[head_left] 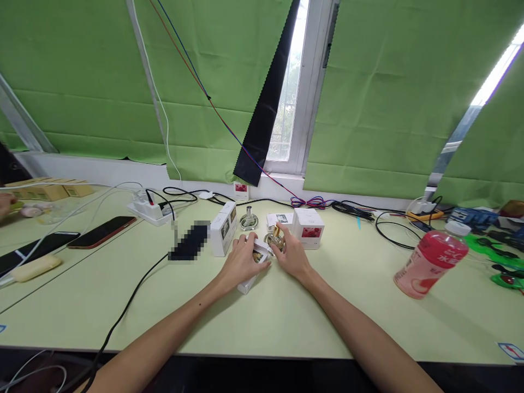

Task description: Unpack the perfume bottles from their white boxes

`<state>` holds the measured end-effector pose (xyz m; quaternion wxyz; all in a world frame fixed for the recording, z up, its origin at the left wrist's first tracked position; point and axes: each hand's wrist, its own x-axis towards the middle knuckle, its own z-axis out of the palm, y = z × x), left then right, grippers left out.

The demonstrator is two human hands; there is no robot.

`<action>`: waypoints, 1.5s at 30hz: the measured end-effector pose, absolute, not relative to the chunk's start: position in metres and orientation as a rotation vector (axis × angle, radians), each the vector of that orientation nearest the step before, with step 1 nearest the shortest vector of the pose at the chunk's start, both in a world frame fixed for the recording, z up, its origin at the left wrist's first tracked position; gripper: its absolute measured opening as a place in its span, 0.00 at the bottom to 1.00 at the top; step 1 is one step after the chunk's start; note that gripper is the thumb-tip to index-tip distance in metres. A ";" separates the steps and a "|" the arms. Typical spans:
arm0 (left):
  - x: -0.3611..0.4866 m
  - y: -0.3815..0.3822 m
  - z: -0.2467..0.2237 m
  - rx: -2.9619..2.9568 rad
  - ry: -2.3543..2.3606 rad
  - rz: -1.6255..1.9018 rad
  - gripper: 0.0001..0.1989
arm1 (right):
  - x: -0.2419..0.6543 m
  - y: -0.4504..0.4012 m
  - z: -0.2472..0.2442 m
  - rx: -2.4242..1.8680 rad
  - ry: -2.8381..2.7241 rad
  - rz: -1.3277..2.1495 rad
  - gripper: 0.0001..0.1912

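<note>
My left hand [243, 257] grips a small white box [248, 285] that lies tilted on the table, its far end toward my other hand. My right hand [292, 253] has its fingers around a small round glass perfume bottle [273, 239] with a gold neck, right at the end of that box. Behind them a second glass perfume bottle [249, 220] stands upright. To the left is an upright white box [224, 229] with pictures. On the right a white box with a red picture [309, 228] stands beside a white box lying flat [279, 220].
A pink drink bottle [432, 262] stands at the right. Black cables [352, 209] and a power strip [149, 209] run along the back. Phones [102, 231] lie at the left, where another person's hand [5, 204] shows. A small white box [241, 190] leans by the wall.
</note>
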<state>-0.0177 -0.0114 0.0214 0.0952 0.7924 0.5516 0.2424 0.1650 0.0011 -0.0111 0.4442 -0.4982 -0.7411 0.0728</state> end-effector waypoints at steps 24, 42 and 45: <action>-0.017 -0.007 0.019 2.365 1.360 0.897 0.27 | 0.160 0.002 -0.012 -1.273 -1.346 0.491 0.33; -0.015 -0.010 0.021 2.403 1.236 0.990 0.24 | 0.152 -0.004 -0.006 -1.173 -1.190 0.733 0.36; -0.015 -0.010 0.022 2.398 1.218 0.987 0.24 | 0.151 -0.004 -0.006 -1.170 -1.183 0.769 0.35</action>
